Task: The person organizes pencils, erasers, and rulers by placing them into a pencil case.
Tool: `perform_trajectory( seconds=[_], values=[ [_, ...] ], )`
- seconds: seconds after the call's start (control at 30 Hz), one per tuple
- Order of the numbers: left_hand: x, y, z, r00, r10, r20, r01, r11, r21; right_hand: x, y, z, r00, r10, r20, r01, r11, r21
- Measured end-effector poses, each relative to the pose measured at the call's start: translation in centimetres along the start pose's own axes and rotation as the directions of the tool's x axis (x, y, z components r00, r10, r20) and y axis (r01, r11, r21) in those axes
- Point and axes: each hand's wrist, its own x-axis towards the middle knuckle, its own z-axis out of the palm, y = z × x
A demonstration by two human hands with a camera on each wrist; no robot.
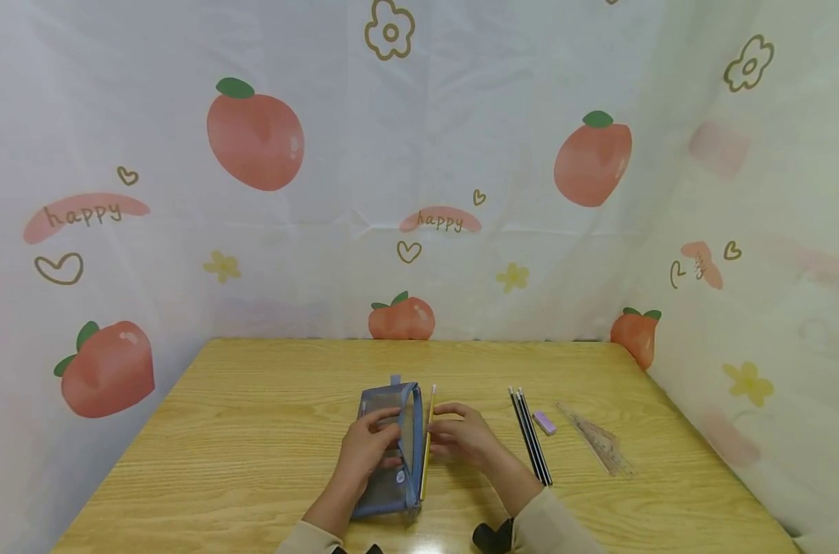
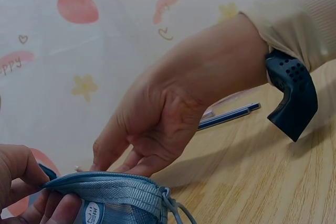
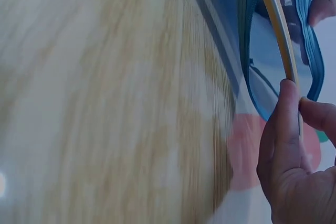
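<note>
A blue-grey see-through zip pencil case (image 1: 381,502) lies on the table in front of me, its zipped mouth gaping on the right side. My left hand (image 1: 365,448) grips the left edge of that mouth, with thumb and fingers on either side of the fabric in the left wrist view. Right beside the mouth, my right hand (image 1: 466,437) pinches a yellow pencil (image 1: 427,462) near its white-tipped end. In the right wrist view the pencil (image 3: 278,22) runs in front of the blue zipper opening, between thumb and fingers.
Right of my right arm lie several dark pencils (image 1: 528,435) side by side. Next to them is a purple eraser (image 1: 544,422), then clear triangle rulers (image 1: 599,440). A peach-printed curtain (image 1: 447,138) stands behind the wooden table (image 1: 218,431) and along its right side.
</note>
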Motion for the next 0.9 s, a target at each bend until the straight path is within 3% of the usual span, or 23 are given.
perform_trajectory(
  seconds=[0.5,0.9],
  values=[
    [-0.04,0.00,-0.07,1.000,0.000,0.001,0.000,1.000,-0.003,-0.01,-0.96,0.49,0.999,0.003,-0.051,-0.001,0.999,0.042],
    [-0.03,-0.02,-0.03,1.000,-0.006,0.000,0.006,1.000,0.004,0.58,-0.35,0.42,0.997,0.015,-0.082,-0.010,0.998,0.060]
  ],
)
